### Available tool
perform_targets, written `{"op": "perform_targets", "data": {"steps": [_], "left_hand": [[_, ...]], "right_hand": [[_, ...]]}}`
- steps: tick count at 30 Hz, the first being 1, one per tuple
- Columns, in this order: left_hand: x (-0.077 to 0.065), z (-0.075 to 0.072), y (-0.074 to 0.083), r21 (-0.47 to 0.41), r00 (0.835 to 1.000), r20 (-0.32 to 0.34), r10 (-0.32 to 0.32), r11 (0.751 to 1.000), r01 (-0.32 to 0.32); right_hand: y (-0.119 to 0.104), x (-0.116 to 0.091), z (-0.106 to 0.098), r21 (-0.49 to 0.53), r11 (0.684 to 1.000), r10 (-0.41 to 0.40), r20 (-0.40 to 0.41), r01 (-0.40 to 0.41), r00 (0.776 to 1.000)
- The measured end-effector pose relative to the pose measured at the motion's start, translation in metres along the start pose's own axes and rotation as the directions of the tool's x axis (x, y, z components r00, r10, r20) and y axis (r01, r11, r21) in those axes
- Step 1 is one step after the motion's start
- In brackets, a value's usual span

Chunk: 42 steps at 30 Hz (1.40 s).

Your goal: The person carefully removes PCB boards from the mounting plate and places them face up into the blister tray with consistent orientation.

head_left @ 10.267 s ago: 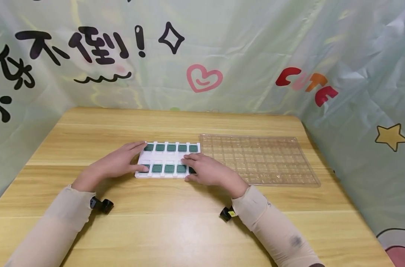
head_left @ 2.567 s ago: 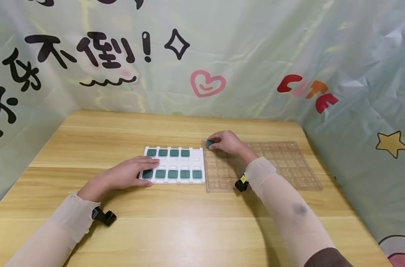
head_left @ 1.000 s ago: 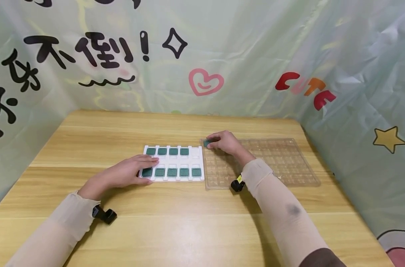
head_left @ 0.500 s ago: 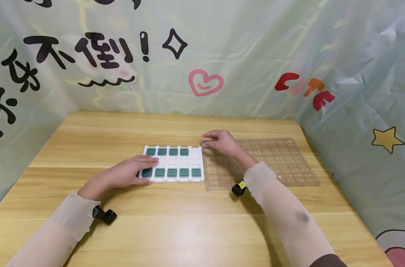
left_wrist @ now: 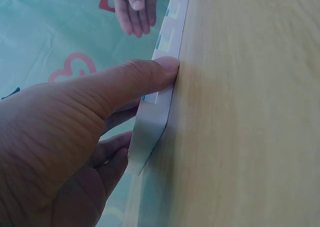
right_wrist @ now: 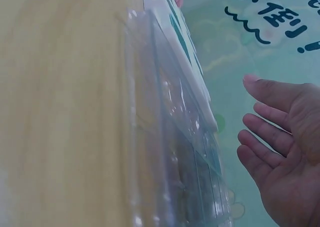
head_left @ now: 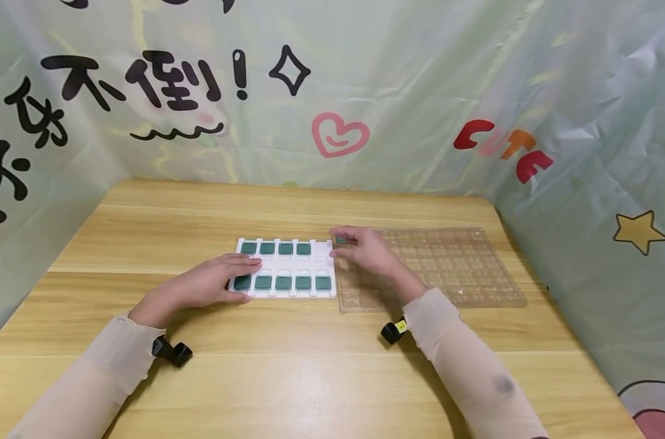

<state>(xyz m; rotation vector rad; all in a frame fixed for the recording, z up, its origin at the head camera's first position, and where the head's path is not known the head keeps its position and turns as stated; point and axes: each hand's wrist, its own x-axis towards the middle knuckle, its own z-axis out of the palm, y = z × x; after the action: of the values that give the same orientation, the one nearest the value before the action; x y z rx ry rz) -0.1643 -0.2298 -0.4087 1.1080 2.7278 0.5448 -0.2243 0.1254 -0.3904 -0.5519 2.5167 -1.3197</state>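
A white slotted tray holds two rows of square green chips. Its back right slot is bare. My left hand holds the tray's left end, thumb along the near edge and fingers over the top; the left wrist view shows the thumb pressed on the edge. To the right lies a clear plastic tray with many cells. One green chip sits in its back left corner cell, partly hidden by fingers. My right hand hovers over that corner, fingers spread and holding nothing.
Both trays lie side by side on a wooden table. A printed curtain hangs behind the table and along its sides. The clear tray reaches near the table's right edge.
The right hand took a chip from the white tray's back right slot, set it in the clear tray's corner cell, and let go. It now moves back toward the white tray.
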Motion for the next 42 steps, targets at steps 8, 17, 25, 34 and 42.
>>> {"op": "perform_targets", "data": {"steps": [8, 17, 25, 34, 42], "left_hand": [[0.003, 0.001, 0.0, -0.003, 1.0, -0.001, 0.011, 1.0, -0.011], [0.003, -0.001, 0.001, 0.011, 1.0, -0.004, 0.017, 1.0, -0.017], [0.004, -0.003, 0.003, 0.015, 1.0, -0.009, 0.013, 1.0, -0.013], [0.004, -0.003, 0.003, 0.012, 1.0, -0.01, 0.014, 1.0, -0.014], [0.001, 0.0, 0.002, 0.02, 1.0, -0.01, 0.004, 1.0, -0.004]], "right_hand": [[0.002, -0.015, 0.007, 0.026, 0.999, -0.035, 0.036, 0.034, 0.999], [-0.003, -0.028, 0.015, 0.029, 0.996, -0.084, 0.098, 0.082, 0.992], [-0.006, -0.033, 0.019, 0.0, 0.996, -0.088, 0.123, 0.089, 0.989], [-0.007, -0.037, 0.024, -0.09, 0.988, -0.11, 0.129, 0.122, 0.985], [-0.007, -0.037, 0.032, -0.186, 0.972, -0.117, 0.152, 0.145, 0.981]]}}
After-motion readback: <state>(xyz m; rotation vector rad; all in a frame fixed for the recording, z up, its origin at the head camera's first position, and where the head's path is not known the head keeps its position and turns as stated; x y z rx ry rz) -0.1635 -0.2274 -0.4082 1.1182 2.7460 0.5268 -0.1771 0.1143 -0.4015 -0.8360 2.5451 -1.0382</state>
